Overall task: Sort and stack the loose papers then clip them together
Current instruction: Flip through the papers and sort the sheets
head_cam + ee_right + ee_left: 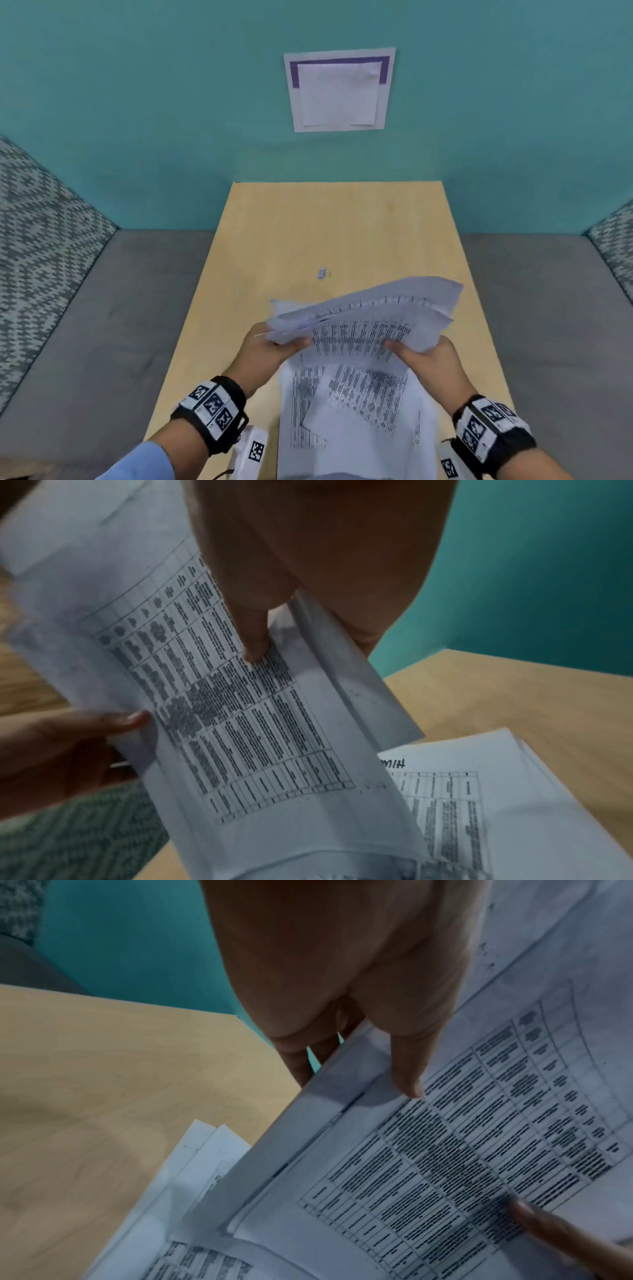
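A sheaf of white papers printed with tables is lifted above the near half of the wooden table. My left hand pinches its left edge, thumb on top, fingers underneath. My right hand pinches the right edge the same way. The sheets fan unevenly and sag in the middle. More printed sheets lie skewed on the table below. A small binder clip lies alone at mid-table, beyond the papers. In the right wrist view, my thumb presses the top sheet.
A teal wall rises behind the table with a paper sheet stuck on it. Grey cushioned seating flanks the table on both sides, with patterned backrests. Bare wood shows on the far half of the table.
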Motion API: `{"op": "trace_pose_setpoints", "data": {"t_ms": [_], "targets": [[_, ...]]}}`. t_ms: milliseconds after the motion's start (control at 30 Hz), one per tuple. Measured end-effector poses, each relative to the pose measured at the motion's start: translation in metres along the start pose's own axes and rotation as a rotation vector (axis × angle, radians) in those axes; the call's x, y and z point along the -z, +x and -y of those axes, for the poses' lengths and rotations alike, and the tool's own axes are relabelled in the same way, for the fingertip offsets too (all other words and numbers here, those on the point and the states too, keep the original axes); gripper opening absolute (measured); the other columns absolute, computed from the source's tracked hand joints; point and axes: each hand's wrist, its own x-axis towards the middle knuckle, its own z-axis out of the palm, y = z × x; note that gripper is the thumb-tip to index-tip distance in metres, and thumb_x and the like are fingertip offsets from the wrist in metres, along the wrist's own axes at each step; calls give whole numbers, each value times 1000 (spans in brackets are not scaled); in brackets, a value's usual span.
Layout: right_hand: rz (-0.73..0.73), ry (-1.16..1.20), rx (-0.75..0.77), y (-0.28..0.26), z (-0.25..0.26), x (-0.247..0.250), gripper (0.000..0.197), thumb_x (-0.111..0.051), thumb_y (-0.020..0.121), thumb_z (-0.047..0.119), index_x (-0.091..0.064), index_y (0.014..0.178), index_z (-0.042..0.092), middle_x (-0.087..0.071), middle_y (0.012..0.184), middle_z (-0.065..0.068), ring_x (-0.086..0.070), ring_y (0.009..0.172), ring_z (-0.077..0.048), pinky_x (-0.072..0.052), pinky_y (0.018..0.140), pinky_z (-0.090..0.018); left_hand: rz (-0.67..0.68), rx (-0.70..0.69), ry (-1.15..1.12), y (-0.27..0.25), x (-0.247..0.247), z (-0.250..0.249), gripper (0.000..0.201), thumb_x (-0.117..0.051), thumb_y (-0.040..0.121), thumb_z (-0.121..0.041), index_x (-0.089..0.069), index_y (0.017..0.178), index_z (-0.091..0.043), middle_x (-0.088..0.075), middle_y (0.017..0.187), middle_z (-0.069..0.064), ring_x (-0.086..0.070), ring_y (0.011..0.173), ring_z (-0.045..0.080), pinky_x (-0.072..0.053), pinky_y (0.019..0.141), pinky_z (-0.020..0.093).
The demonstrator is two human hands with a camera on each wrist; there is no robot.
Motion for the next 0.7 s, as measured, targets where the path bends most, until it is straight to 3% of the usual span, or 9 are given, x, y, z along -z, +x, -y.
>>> {"op": "trace_pose_setpoints", "data": {"t_ms": [100,167,300,400,433,533,600,633,700], "targets": [[-37,72,55,1,7,1,14,-90,79,13,-79,87,9,-82,75,7,-77,71,-6,-58,65,-21,-57,-46,-47,-1,-1,-6,28,-82,88,0,-80,114,-10,-85,111,-1,-80,106,15,-64,93,29],[-46,102,114,-3,13,6,20,-90,79,9,-80,95,14,-82,75,11,-75,70,-1,-55,64,-11,-66,-70,-61,-1,0,-7,29,-82,88,0,-79,115,-10,-85,111,-1,-80,106,14,-63,90,24],[-15,53,109,1,-5,14,22,-91,79,18,-79,89,3,-78,72,-13,-69,67,-15,-53,67,-24,18,-29,-24,-3,-2,-2,40,-85,86,-3,-76,124,-9,-83,118,1,-79,111,14,-62,95,27],[-1,51,71,4,-11,13,9,-86,84,15,-82,86,22,-83,82,10,-77,84,-21,-60,75,-21,-19,-19,16,-3,-6,2,33,-83,89,-5,-78,121,-13,-84,115,-4,-79,108,10,-61,101,32],[-11,53,56,3,-6,10,7,-88,82,25,-82,85,26,-84,86,10,-78,87,-21,-63,80,-29,-40,-30,10,-3,-7,0,30,-82,90,-5,-78,118,-16,-84,114,-5,-79,107,9,-62,99,32],[12,139,143,3,3,14,48,-88,64,65,-83,95,28,-84,100,1,-80,98,-22,-63,89,-40,-94,-64,-46,-4,-6,-10,30,-82,89,-4,-78,112,-22,-85,109,-8,-80,103,8,-64,91,27],[18,141,149,2,13,16,28,-90,71,45,-83,83,21,-84,88,5,-81,89,-17,-63,83,-31,-75,-87,-71,-3,-3,-17,31,-82,88,-1,-78,111,-20,-85,106,-11,-80,99,5,-63,85,19],[44,159,165,2,15,18,14,-89,75,27,-80,66,22,-80,71,11,-79,73,-8,-59,74,-19,-49,-88,-73,-2,-2,-18,32,-82,87,1,-78,113,-17,-85,107,-9,-80,100,6,-62,84,18],[45,121,191,2,14,15,35,-86,78,6,-74,51,24,-71,54,14,-69,57,-2,-49,61,-7,-25,-64,-67,1,0,-17,33,-85,85,1,-78,116,-9,-85,110,0,-81,101,12,-62,85,22]]}}
